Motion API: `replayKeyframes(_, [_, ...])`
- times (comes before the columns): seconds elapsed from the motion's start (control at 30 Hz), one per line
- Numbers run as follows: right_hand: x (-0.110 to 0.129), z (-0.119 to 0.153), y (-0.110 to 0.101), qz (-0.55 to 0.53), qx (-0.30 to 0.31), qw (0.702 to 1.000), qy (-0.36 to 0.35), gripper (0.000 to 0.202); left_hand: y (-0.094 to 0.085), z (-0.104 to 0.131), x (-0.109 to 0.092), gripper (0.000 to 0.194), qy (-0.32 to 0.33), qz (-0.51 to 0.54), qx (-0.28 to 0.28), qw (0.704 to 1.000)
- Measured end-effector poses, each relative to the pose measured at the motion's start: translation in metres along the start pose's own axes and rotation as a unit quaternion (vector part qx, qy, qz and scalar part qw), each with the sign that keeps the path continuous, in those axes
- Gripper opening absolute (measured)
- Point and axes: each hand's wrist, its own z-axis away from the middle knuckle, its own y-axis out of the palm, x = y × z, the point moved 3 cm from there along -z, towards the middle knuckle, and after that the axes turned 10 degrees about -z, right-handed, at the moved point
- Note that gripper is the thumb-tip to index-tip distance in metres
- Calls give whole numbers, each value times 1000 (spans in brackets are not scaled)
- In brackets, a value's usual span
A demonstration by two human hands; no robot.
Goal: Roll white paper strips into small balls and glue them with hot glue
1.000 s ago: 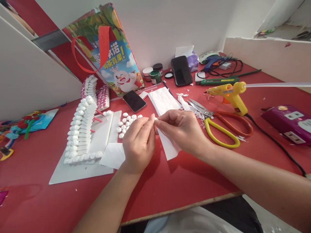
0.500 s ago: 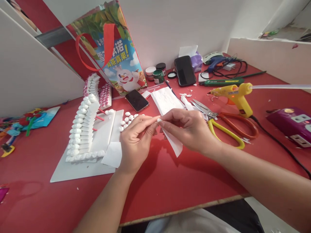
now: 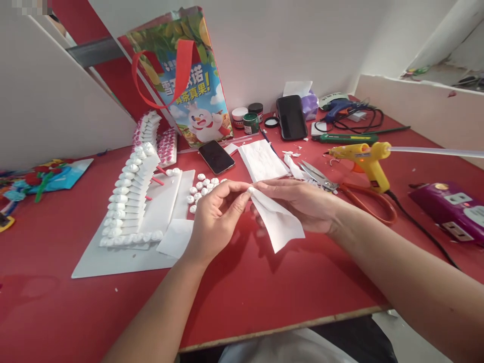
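Observation:
A white paper strip (image 3: 278, 219) hangs from a small rolled end between my two hands, its loose part spread toward the front right. My left hand (image 3: 217, 217) pinches the rolled end between thumb and fingertips. At the other side of the roll, my right hand (image 3: 302, 201) grips the strip, with some fingers hidden behind the paper. Several white rolled paper buds (image 3: 200, 186) lie just behind my left hand. To the left, a curved white paper piece edged with buds (image 3: 124, 201) stands on a grey-white board (image 3: 113, 264).
Scissors (image 3: 319, 176) lie behind my right hand, with a yellow glue gun (image 3: 372, 159) and purple power socket (image 3: 449, 206) farther right. A phone (image 3: 216, 156), stacked white paper (image 3: 260, 159), paint jars (image 3: 251, 123) and a printed bag (image 3: 189, 91) are at the back.
The paper strip has swung out to the right and opened wider. My right hand has turned and flattened alongside it, covering the scissors' yellow handle. The view has shifted slightly.

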Motion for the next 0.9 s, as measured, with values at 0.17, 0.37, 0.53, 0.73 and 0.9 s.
replayKeyframes(0.17, [0, -1, 0, 70, -40, 995, -67, 26, 2, -2, 2, 12, -3, 15, -10, 1000])
replayKeyframes(0.37, [5, 0, 1, 285, -137, 920, -231, 30, 4, 2, 2, 12, -11, -7, -61, 998])
replayKeyframes(0.53, [5, 7, 15, 347, -167, 861, -333, 19, 6, 6, -7, 6, 142, -143, -150, 968])
replayKeyframes(0.73, [0, 10, 17, 354, -188, 840, -365, 20, 14, 9, -11, 13, 279, -250, -232, 898])
replayKeyframes(0.9, [0, 11, 16, 384, -195, 813, -392, 15, 20, 10, -13, 10, 265, -223, -248, 905])
